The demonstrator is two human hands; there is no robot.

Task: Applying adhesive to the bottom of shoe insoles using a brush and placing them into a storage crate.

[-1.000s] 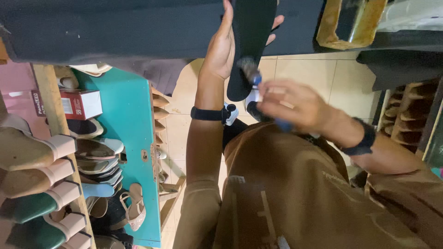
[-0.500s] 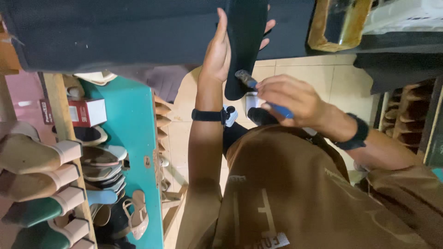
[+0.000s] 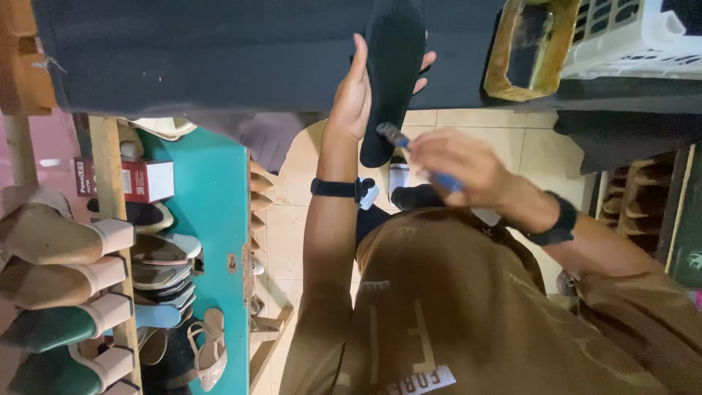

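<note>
My left hand [image 3: 356, 91] is raised and grips a long black shoe sole [image 3: 393, 66] held upright; my fingers wrap round its far side. A black watch [image 3: 338, 188] sits on that wrist. My right hand [image 3: 455, 162] holds a small brush with a blue handle [image 3: 441, 180]. The brush's dark tip [image 3: 387, 132] touches the lower end of the sole. A black band circles my right wrist [image 3: 557, 219]. My brown shirt fills the lower part of the view.
A dark cloth-covered surface [image 3: 205, 58] spans the top. A wooden rack [image 3: 110, 241] of heeled shoes and sandals and a teal panel [image 3: 216, 219] stand at left. At upper right are a yellowish frame [image 3: 504, 73] and a white basket [image 3: 629, 36]. Below is tiled floor [image 3: 541, 146].
The sole and my left hand have shifted slightly. My right hand has moved the brush tip a little down along the sole's lower end.
</note>
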